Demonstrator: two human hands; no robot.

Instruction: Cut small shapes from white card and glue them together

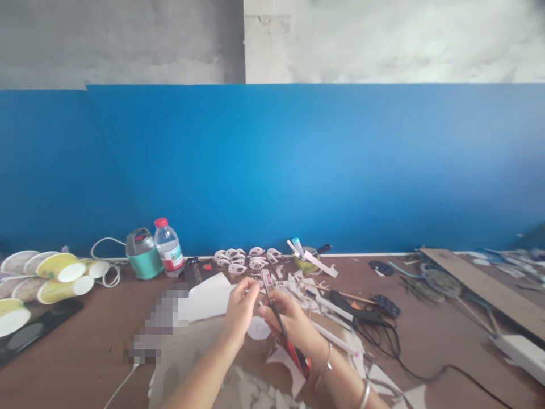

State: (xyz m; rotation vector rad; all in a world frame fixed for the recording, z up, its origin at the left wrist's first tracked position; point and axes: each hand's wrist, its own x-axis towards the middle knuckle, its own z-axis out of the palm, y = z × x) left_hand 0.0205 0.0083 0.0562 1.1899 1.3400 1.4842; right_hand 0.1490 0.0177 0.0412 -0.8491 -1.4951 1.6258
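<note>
My right hand is wrapped round scissors with red and black handles, their blades pointing up and away from me. Close beside it, my left hand is closed, thumb against fingers, on a small white paper piece near the blades. Most of that piece is hidden by the fingers. A round white paper disc lies below the hands. Beyond them sit several white looped paper shapes. White paper scraps are strewn to the right and underneath.
Paper cups lie stacked at the left. A water bottle and a teal container stand near the blue partition. A black glue gun with its cable lies right. A long board rests at far right.
</note>
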